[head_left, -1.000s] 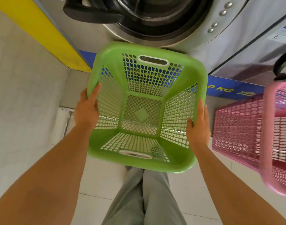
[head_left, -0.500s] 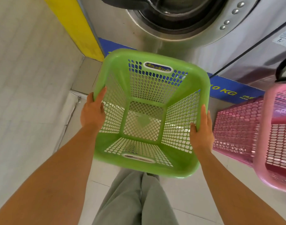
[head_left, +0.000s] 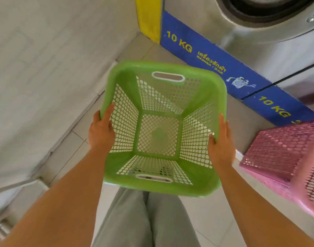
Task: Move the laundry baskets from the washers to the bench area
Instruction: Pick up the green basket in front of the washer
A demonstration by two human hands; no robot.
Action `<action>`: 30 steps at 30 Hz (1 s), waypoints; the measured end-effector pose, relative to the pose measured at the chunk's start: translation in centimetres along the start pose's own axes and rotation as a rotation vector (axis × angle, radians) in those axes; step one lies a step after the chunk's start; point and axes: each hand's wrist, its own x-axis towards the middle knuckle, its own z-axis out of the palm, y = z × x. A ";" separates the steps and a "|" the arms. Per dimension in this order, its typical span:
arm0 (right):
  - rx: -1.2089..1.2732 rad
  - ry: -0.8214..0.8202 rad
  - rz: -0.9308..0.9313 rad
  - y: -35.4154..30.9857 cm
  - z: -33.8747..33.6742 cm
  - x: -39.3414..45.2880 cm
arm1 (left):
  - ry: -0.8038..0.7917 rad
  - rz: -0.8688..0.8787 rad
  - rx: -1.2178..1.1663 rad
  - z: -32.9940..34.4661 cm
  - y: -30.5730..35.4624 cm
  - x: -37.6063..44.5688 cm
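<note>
An empty green mesh laundry basket (head_left: pixel 131 86) hangs in the air in front of me, held level above the floor. My left hand (head_left: pixel 101 129) grips its left rim, fingers over the edge. On the opposite side my right hand (head_left: pixel 221 141) clasps the right rim. A pink mesh laundry basket (head_left: pixel 277 150) stands on the floor at the right, in front of the washers, partly cut off by the frame edge.
Steel front-loading washers (head_left: pixel 215 29) on a blue "10 KG" base (head_left: pixel 215 57) run along the upper right. A tiled wall (head_left: pixel 45 68) fills the left, meeting a yellow strip (head_left: pixel 149 16) in the corner. My grey trouser legs (head_left: pixel 145 220) show below the basket.
The green basket has come away from the washer door, back and to the left. The view has turned left, so the washer and pink basket have slid toward the right edge.
</note>
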 end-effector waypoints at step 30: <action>-0.205 -0.344 -0.183 -8.3 24.4 -14.4 | -0.223 -0.435 -0.128 7.6 -32.1 -8.5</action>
